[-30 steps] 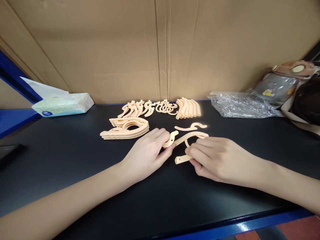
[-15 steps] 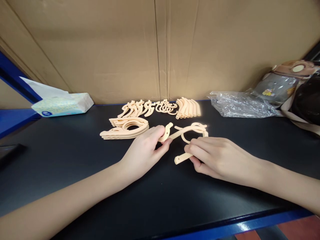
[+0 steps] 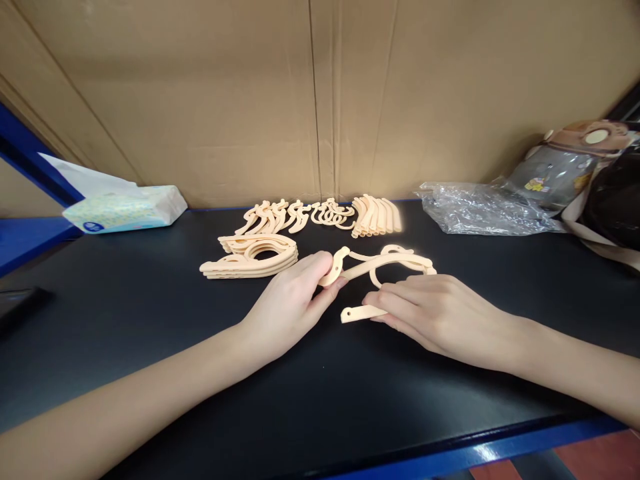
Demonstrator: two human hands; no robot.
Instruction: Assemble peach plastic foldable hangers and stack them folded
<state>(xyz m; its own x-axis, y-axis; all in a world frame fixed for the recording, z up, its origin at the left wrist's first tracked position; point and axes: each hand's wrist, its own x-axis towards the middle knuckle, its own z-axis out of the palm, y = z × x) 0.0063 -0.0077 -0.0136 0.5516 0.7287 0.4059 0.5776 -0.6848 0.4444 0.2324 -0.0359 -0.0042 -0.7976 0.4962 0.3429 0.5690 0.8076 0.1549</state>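
Two hands (image 3: 293, 290) (image 3: 433, 312), one tissue pack (image 3: 130, 210), one bottle (image 3: 557, 173)

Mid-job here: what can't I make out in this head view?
Head view:
Right end of the straight cream plastic bar: under the right hand.
Lower end of the curved cream plastic hook: behind the left hand.
Flat black object: cut by the left edge.
Blue logo on the yellow-blue plastic tissue pack: too small.

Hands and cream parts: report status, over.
Left hand closed on a hooked cream piece. Right hand gripping a holed cream strip. Loose curved piece lying close beyond them.
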